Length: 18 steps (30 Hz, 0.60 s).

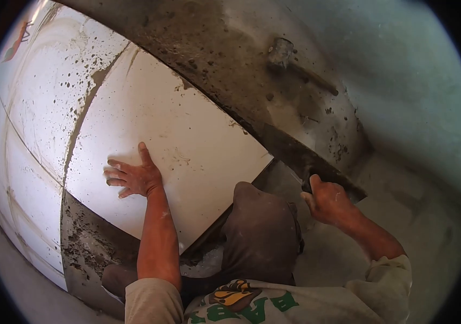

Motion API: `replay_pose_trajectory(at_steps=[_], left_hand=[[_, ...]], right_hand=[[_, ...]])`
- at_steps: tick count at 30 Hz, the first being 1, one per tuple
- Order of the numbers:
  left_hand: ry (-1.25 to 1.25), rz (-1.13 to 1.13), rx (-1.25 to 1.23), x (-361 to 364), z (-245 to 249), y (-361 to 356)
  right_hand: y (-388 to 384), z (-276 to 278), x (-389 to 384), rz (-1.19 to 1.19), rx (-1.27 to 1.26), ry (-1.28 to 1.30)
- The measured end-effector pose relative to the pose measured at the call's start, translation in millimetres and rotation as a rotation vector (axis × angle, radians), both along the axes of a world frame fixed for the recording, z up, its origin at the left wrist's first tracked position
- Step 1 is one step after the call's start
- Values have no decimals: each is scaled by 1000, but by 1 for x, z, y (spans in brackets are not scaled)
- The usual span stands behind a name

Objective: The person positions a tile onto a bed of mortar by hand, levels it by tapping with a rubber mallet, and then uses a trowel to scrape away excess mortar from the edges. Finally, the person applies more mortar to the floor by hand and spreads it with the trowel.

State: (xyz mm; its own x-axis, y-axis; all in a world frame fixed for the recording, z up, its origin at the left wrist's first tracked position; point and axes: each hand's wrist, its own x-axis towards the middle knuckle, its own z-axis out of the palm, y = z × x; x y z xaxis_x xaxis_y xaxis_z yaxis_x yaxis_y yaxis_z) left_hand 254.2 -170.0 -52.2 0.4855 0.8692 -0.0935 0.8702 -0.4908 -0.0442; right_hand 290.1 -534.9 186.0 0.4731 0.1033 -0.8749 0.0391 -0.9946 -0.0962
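Head view, starting closest in: what lies nearest?

The person's shirt (316, 302), with a bent knee (254, 227) just above it, covering part of the white tile's near right edge.

And the left hand (139, 177)?

It is released, palm down, with its fingers fanned out over the white tile (182, 129). The tile lies beneath that hand and spreads out beyond it, most of its face reaching up and to the right of the fingers.

What about the right hand (328, 202)?

It is well apart from the left one, off the tile's right corner, and clenched around the handle of a trowel (316, 164). The long dark blade runs near that corner; whether the two touch cannot be told.

What borders the tile?

On its left, more white tiles (31, 108), spotted and smeared with grey. Along its upper right edge, a strip of rough, dark mortar (198, 51).

And farther off?

A hammer (280, 52) lies beyond the blade, its handle slanting down to the right. Behind that stands a pale wall (408, 70).
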Motion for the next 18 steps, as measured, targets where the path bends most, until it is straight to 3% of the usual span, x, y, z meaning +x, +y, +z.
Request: replay_pose_trajectory(at_steps=[8, 18], left_hand=[[-16, 49, -20, 4, 3, 0], [-57, 46, 15, -1, 0, 1]], right_hand=[[-40, 4, -23, -160, 89, -248], [-63, -10, -61, -357, 271, -200]])
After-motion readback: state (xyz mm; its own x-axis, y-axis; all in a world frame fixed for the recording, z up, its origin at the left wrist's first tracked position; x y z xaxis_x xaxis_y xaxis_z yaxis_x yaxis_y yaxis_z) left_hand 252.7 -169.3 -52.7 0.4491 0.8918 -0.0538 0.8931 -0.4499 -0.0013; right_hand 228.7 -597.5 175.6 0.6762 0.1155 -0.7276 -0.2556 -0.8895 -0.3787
